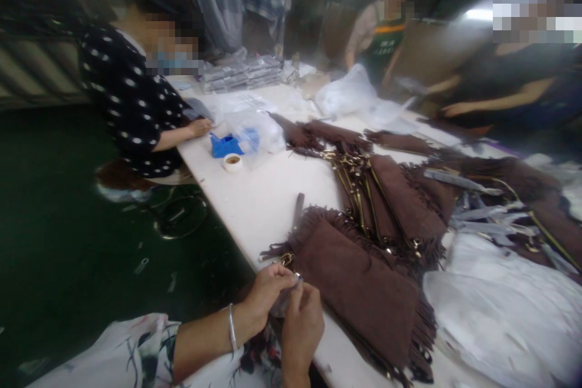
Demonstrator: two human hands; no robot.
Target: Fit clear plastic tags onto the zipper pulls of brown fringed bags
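Observation:
A brown fringed bag point(359, 279) lies flat at the table's near edge, its strap loop and gold-coloured clasp point(286, 259) at the left corner. Beside that corner my left hand point(268, 291), with a silver bracelet on the wrist, pinches a small shiny metal piece point(297, 277) between thumb and fingers. My right hand point(302, 327) meets it there, thumb and forefinger closed at the same small piece. Its exact kind is too small and blurred to tell. Some of the fingers are hidden behind the hands.
More brown fringed bags point(391, 194) with gold zips pile up beyond. White plastic wrapping point(500, 309) lies at right. A tape roll point(233, 162) and blue tape dispenser point(227, 144) stand farther left. A person in a dotted top point(131, 91) sits at left; two others work across the table.

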